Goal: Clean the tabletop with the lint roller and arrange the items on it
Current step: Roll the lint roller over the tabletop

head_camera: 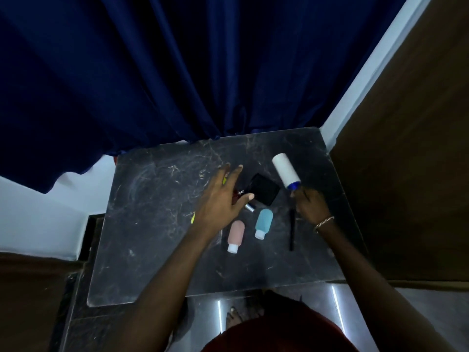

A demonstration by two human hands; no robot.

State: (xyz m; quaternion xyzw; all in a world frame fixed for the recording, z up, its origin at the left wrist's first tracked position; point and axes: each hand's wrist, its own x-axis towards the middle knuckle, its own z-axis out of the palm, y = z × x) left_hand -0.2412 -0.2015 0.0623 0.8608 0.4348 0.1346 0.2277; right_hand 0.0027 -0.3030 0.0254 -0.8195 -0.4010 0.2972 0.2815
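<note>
Above the bench (pixel 152 224), your left hand (pixel 220 199) hovers with fingers spread, gripping nothing. Your right hand (pixel 311 205) is wrapped around the lint roller (pixel 286 170) handle, the white roll angled up and away from it. Between the hands lie a black case (pixel 264 190) and a small silver cylinder (pixel 250 207); nearer you, a pink bottle (pixel 235 236), a blue bottle (pixel 263 223) and a black stick (pixel 291 229). Judged from the scattered items and the marks on the surface, rolling and arranging both remain. No legible labels or writing are visible.
</note>
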